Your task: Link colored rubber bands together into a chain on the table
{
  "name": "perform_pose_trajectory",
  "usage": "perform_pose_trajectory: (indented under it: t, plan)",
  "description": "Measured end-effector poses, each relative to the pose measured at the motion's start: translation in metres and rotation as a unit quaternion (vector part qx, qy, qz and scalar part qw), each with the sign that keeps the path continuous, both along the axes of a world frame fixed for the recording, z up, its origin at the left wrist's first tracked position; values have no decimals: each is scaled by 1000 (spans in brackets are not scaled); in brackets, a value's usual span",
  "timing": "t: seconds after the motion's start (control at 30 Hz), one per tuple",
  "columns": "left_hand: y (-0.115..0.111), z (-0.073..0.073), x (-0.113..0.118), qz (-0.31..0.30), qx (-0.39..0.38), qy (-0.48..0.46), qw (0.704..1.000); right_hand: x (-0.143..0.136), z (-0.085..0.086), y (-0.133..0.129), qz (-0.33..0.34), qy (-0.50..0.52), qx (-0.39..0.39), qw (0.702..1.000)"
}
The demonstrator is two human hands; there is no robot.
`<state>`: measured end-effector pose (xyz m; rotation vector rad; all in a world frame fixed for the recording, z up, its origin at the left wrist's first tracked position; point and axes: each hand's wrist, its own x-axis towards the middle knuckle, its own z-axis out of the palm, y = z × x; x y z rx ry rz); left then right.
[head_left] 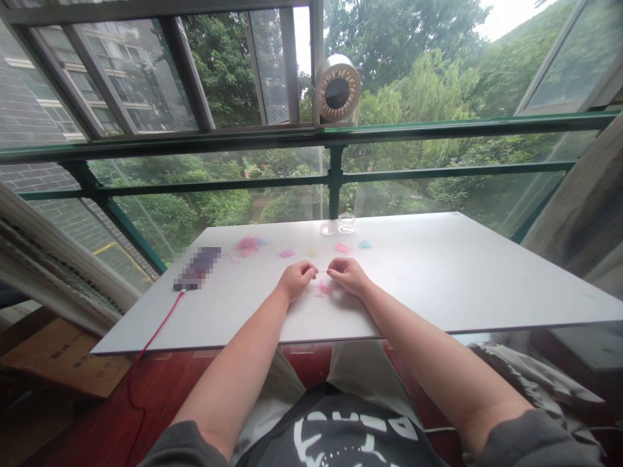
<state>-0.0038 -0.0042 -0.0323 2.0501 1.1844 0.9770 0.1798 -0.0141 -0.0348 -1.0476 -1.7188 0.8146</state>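
My left hand (298, 280) and my right hand (348, 275) are both closed in a pinch, a short gap apart, above the front middle of the white table (438, 279). A thin pink rubber band (322, 272) runs between the fingertips of the two hands. Just below it lies a loose pile of pink rubber bands (322, 289). Farther back are small heaps of bands: purple (286, 253), yellow (313, 253), bright pink (343, 248) and blue (365, 244). A larger, mostly pink heap (248, 246) lies to the left.
Two clear round containers (346, 224) stand at the table's back edge. A blurred-out phone (198, 267) lies at the left, with a red cable (158, 331) hanging over the front edge. Behind the table run a green railing (219, 188) and windows; a cardboard box (73, 357) sits at lower left.
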Motion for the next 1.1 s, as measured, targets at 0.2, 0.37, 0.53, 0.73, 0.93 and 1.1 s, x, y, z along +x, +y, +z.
perform_pose_trajectory:
  t: [0.2, 0.37, 0.53, 0.73, 0.93, 1.1]
  plan:
    - [0, 0, -1, 0, -8, -11, 1000, 0, 1, -1, -1, -3, -5, 1000]
    - [-1, 2, 0, -4, -1, -14, 1000, 0, 2, -3, -4, -11, 0, 1000]
    - [-2, 1, 0, -1, 22, 2, 1000, 0, 2, -2, -3, -9, 5, 1000]
    - [-4, 2, 1, 11, 12, 20, 1000, -1, -1, 1, 1, -8, -12, 1000]
    - [-7, 3, 2, -6, 0, 42, 999, -4, -2, 1, 4, -27, -23, 999]
    - [-7, 1, 3, -14, -1, 40, 999, -5, 0, 0, 7, -50, -24, 998]
